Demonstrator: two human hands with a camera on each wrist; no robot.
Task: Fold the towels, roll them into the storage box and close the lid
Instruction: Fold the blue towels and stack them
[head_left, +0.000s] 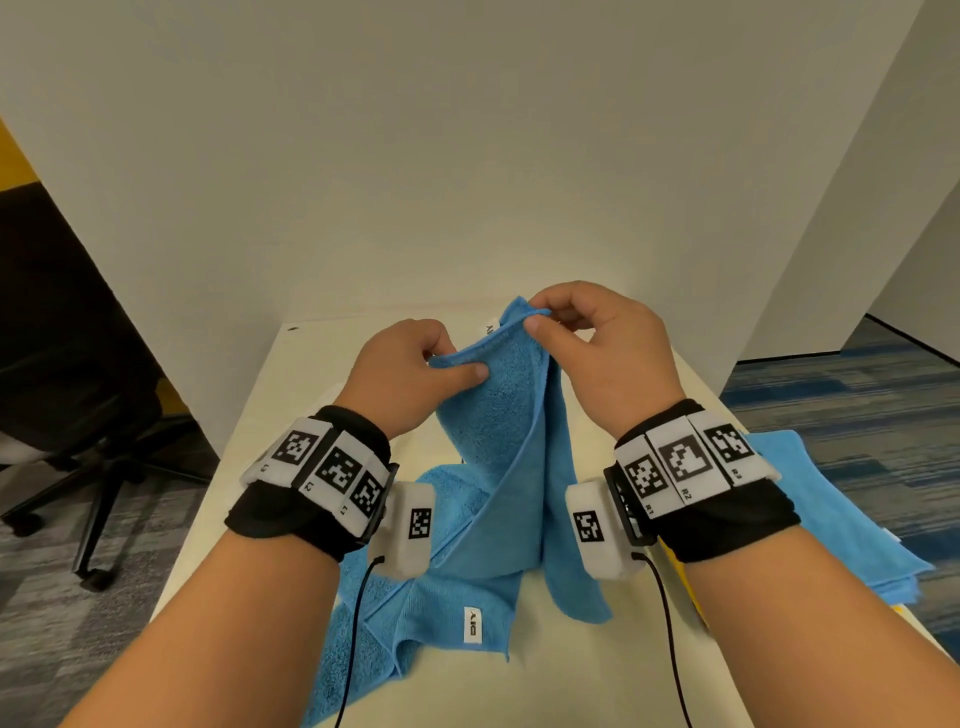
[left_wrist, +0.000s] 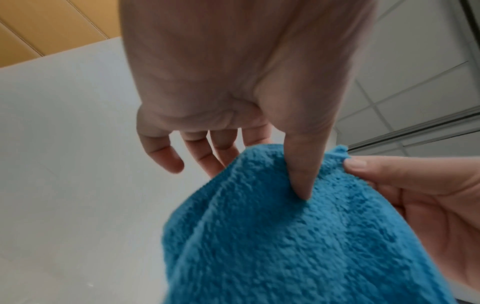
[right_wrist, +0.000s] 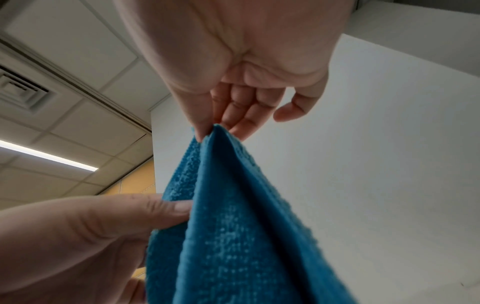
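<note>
A blue terry towel (head_left: 498, 447) hangs lifted above the cream table (head_left: 260, 415), its lower part draped in folds on the tabletop. My left hand (head_left: 415, 369) pinches its upper edge with thumb over the cloth; the same hand (left_wrist: 259, 144) and towel (left_wrist: 285, 236) fill the left wrist view. My right hand (head_left: 587, 332) pinches the top corner a little higher; in the right wrist view this hand (right_wrist: 226, 115) holds the towel's (right_wrist: 233, 226) peak between thumb and fingers. A white label (head_left: 471, 624) shows on the towel's low part. The storage box is not in view.
More blue towels (head_left: 841, 525) lie stacked at the table's right edge. White partition walls (head_left: 467, 182) close off the back and right. A black office chair (head_left: 67, 395) stands on the carpet to the left of the table.
</note>
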